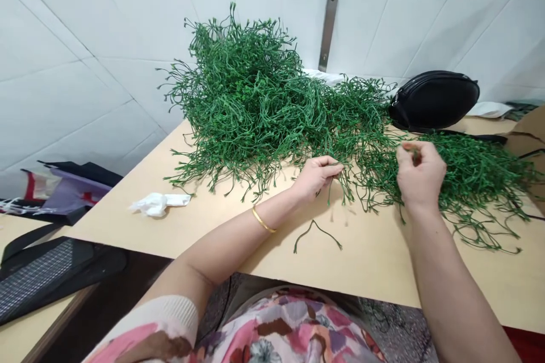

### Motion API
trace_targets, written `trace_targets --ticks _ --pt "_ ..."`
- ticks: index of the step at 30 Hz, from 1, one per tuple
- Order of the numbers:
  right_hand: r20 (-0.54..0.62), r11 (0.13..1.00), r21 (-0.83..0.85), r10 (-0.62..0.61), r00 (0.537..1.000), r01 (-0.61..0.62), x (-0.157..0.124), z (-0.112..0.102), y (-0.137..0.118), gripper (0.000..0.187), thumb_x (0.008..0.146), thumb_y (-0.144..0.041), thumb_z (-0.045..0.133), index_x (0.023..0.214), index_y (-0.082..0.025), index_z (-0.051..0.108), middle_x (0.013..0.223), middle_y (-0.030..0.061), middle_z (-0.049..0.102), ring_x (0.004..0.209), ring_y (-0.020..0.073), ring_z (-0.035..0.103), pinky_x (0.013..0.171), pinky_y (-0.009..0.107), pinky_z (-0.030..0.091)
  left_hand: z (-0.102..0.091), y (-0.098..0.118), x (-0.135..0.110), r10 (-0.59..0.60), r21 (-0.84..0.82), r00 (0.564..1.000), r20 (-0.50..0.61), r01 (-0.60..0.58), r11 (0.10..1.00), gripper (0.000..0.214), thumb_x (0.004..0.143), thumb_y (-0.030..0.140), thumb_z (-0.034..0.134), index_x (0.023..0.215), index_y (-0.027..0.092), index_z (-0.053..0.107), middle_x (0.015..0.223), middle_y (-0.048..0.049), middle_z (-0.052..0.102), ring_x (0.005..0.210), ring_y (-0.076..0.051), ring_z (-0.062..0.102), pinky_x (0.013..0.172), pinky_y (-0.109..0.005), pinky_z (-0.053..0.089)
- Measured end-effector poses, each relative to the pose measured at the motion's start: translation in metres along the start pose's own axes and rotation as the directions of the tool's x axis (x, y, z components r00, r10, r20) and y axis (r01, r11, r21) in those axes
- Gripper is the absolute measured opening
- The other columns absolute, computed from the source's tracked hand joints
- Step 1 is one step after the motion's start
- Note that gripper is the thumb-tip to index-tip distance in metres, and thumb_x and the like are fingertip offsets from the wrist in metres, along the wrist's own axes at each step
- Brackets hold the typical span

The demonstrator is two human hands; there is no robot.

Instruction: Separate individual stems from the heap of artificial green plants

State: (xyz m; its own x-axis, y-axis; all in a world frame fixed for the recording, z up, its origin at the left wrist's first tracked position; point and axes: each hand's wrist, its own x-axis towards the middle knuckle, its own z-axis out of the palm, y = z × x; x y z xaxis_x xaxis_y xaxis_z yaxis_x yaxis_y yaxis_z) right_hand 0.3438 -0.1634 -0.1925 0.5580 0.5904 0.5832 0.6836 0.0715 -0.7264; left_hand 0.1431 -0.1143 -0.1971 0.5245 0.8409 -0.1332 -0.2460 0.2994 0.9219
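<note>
Clock laid over the view: around eight, some black mesh thing (40, 278), chopped off by the left edge, can't really make out what. Just under nine, purple-and-black bag (70, 184), cut off too. Crumpled white tissue (157, 204) between eight and nine. Big tangled heap of green strands (251, 91) near twelve, blocking most of something white behind. Left hand (317, 178) between three and four, thumb and forefinger pinched tight on a few green strands, other fingers tucked mostly out of sight. Loose bent strand (313, 222) flat on the table (272, 264) between four and five. Right hand (421, 176) at three, fingers curled, tips lost against the green; can't tell if pinching anything. Right behind, smaller green heap (481, 167), partly covered by that hand. Black pouch (438, 99) between two and three.
</note>
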Motion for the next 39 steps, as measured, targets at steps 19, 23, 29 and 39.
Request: trace_targets --ticks 19,23,29,39 --pt "0.482 0.792 0.473 0.135 0.866 -0.386 -0.009 0.034 -0.038 0.020 0.069 -0.036 0.066 0.066 -0.020 0.054 0.064 -0.0020 0.055 0.060 0.0124 0.053 0.066 0.030 0.044 -0.017 0.014 -0.001 0.075 0.008 0.992 -0.103 -0.075 0.997 0.032 0.070 0.044 0.064 0.079 0.014 0.056 0.061 0.0024 0.052 0.037 0.001 0.023 0.038 -0.018 0.011" --pt "0.354 0.790 0.532 0.120 0.927 -0.306 -0.001 0.027 -0.040 0.018 0.073 -0.034 0.062 0.068 -0.021 0.051 0.059 -0.0027 0.054 0.052 0.0115 0.049 0.058 0.029 0.043 -0.034 0.019 0.012 0.317 0.240 0.875 -0.367 -0.240 0.941 0.038 0.079 0.054 0.048 0.083 0.016 0.056 0.061 0.0025 0.048 0.042 -0.003 0.031 0.042 -0.019 0.023" --pt "0.403 0.796 0.522 0.087 0.911 -0.307 -0.012 0.032 -0.038 0.017 0.075 -0.033 0.061 0.068 -0.020 0.050 0.052 -0.0055 0.045 0.048 0.0089 0.042 0.048 0.024 0.034 -0.048 0.017 0.015 0.832 0.870 0.543 -0.113 -0.351 0.347 0.015 0.080 0.028 0.052 0.083 0.017 0.062 0.098 -0.0086 0.054 0.095 -0.018 0.049 0.085 -0.034 0.041" --pt "0.541 0.795 0.504 0.015 0.841 -0.338 -0.034 0.037 -0.044 0.022 0.078 -0.041 0.058 0.076 -0.019 0.058 0.057 -0.0033 0.048 0.055 0.0098 0.044 0.055 0.025 0.036 -0.008 0.003 -0.012 0.522 0.700 0.838 0.156 -0.467 0.540 0.015 0.076 0.031 0.059 0.072 0.017 0.062 0.067 -0.0017 0.055 0.066 -0.012 0.048 0.065 -0.025 0.037"
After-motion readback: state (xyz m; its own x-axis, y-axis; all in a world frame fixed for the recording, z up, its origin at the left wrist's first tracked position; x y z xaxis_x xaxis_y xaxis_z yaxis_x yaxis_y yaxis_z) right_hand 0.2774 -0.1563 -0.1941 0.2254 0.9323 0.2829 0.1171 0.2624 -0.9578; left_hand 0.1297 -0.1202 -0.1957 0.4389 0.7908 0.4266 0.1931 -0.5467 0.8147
